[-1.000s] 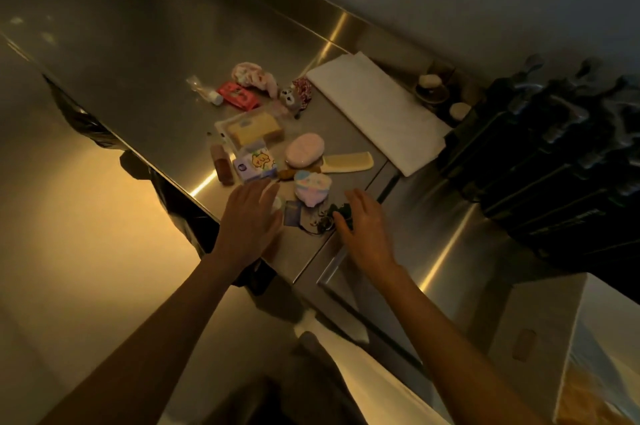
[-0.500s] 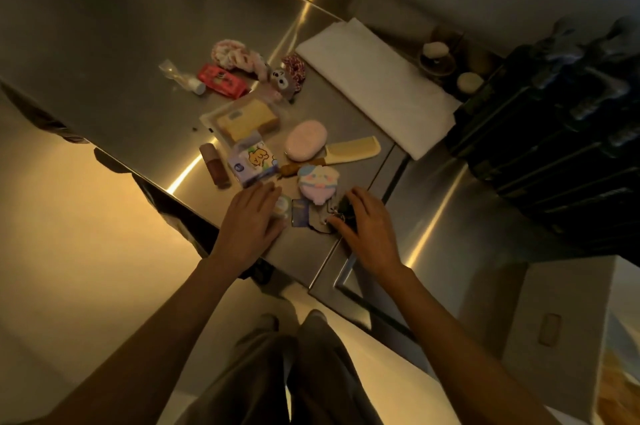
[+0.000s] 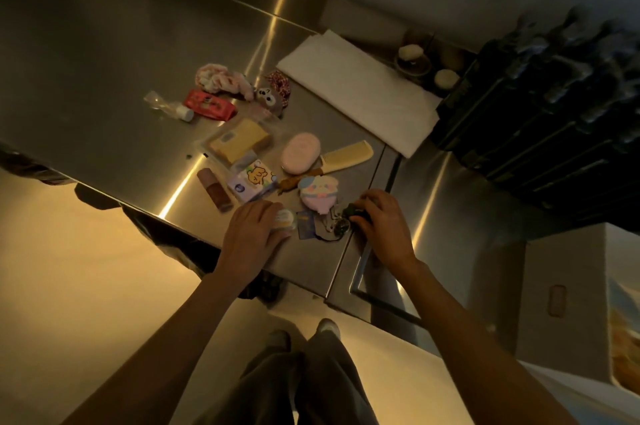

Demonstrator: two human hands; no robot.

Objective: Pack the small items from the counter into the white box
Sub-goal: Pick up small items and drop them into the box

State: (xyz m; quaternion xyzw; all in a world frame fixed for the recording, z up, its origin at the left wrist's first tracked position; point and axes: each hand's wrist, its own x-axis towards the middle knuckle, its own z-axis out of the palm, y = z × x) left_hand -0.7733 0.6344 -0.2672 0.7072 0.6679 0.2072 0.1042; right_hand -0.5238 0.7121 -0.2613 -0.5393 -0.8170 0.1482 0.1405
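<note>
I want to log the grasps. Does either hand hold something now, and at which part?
The right hand grips a small dark item from above; the exact part is hidden. The left hand rests on a small round container, grip unclear.
</note>
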